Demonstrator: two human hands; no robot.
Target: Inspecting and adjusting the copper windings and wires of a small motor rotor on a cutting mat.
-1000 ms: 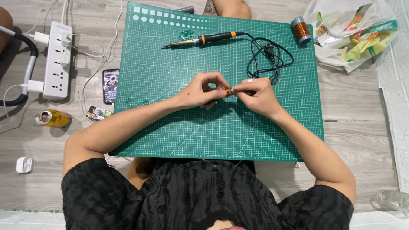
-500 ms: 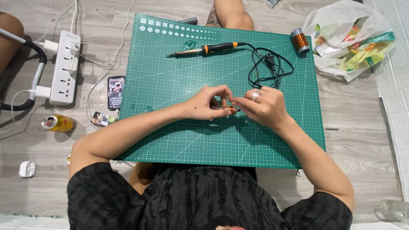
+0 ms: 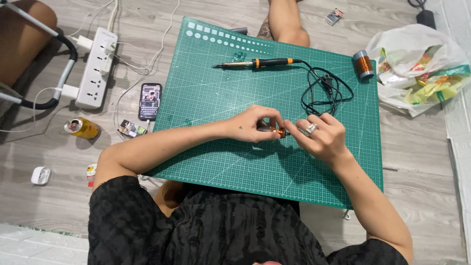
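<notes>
Hands are meeting over the middle of the green cutting mat (image 3: 206, 98): the left hand (image 3: 255, 124) and right hand (image 3: 321, 137) are both pinching a small copper coil (image 3: 280, 132), with the soldering iron (image 3: 260, 63) lying well beyond.

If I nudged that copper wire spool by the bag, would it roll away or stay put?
The spool seems to stand on end at the mat's far right corner, so a light nudge would probably slide it, not roll it. Tipped over, its round shape would likely roll. Its tight copper winding suggests it is heavy for its size.
</notes>
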